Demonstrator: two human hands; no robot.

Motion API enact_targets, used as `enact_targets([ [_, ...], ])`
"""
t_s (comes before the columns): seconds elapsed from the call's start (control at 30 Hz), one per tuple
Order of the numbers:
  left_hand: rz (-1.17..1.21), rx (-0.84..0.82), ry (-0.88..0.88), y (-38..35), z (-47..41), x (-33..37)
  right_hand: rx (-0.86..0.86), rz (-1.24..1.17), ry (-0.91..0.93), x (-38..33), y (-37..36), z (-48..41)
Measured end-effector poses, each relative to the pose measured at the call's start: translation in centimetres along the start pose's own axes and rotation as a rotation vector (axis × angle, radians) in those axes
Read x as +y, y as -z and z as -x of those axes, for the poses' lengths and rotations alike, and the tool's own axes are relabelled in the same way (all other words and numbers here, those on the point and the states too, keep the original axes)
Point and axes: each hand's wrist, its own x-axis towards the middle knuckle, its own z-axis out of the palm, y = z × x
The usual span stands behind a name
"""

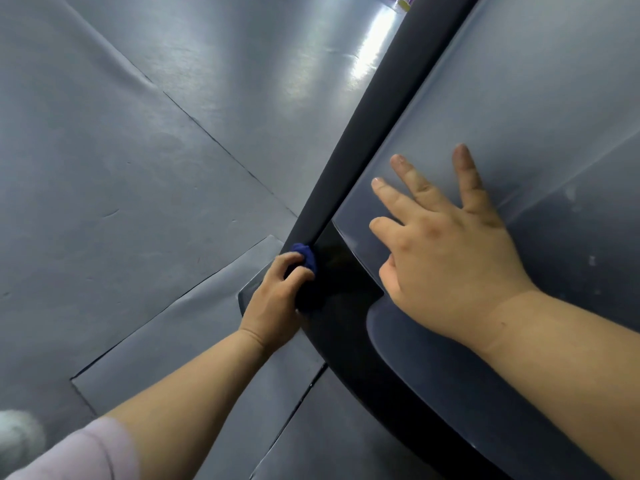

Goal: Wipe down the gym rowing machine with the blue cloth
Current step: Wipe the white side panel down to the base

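The rowing machine fills the right side: a black frame edge [367, 133] runs from the top down to the middle, and a smooth grey-translucent housing panel [540, 98] lies to its right. My left hand [273, 303] grips a bunched blue cloth [306, 258] and holds it against the black edge where the frame meets a dark glossy section [346, 306]. My right hand [446, 244] rests flat on the housing panel with its fingers spread and straight. Most of the cloth is hidden inside my left fist.
Grey floor mats [138, 168] with dark seams cover the ground to the left of the machine. A white rounded object [17, 438] sits at the bottom left corner. A small yellowish item [403, 3] shows at the top edge.
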Motion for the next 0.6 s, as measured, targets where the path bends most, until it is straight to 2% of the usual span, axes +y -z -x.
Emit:
enact_targets([
  [0.1,-0.014,0.031,0.074,-1.2,0.1,0.8,-0.013,-0.003,0.039,-0.4,-0.5,0.8],
  [0.17,-0.048,-0.049,0.164,-2.1,1.2,-0.4,-0.008,-0.025,0.058,-1.0,-1.2,1.7],
  [0.23,-0.093,-0.200,0.257,-2.3,2.6,-2.1,-0.010,-0.042,0.061,-1.4,-1.7,2.3],
  [0.33,-0.191,-0.328,0.232,-2.3,3.4,-3.2,-0.009,-0.055,0.049,-1.5,-1.9,2.8],
  [0.47,-0.221,-0.329,0.240,-2.1,3.6,-2.4,-0.011,-0.050,0.053,-1.3,-2.1,3.2],
  [0.6,-0.146,-0.337,0.172,-2.1,5.3,-0.3,-0.021,0.004,0.052,-1.4,-2.0,3.2],
])
